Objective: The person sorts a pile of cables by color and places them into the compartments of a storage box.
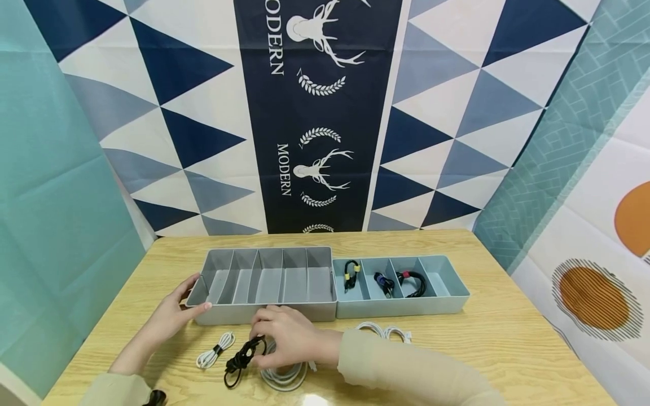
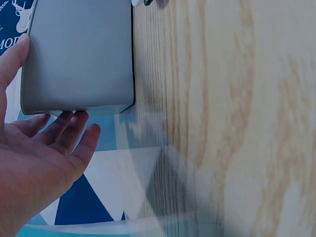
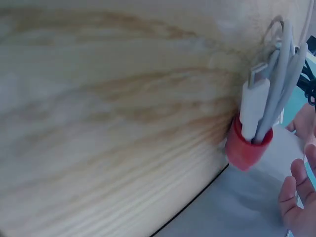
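At the left end of the grey divided box (image 1: 266,313), my left hand (image 1: 170,313) has its thumb at the front rim and its fingers along the end wall. In the left wrist view those fingers (image 2: 74,131) look loosely extended against the box. My right hand (image 1: 286,338) pinches a bundled black cable (image 1: 241,358) in front of the box. The right wrist view cuts off that grip, and the black cable (image 3: 308,86) shows at its edge. Under the right hand lies a coiled grey cable (image 1: 284,383). A pale cable with a USB plug (image 3: 255,103) has a red band.
A white cable (image 1: 215,352) with a black tie lies left of the black one. Another white cable (image 1: 393,332) lies by the right forearm. The light blue divided box (image 1: 401,307) adjoins the grey one and holds black cables (image 1: 416,282). Patterned cloth hangs behind the wooden table.
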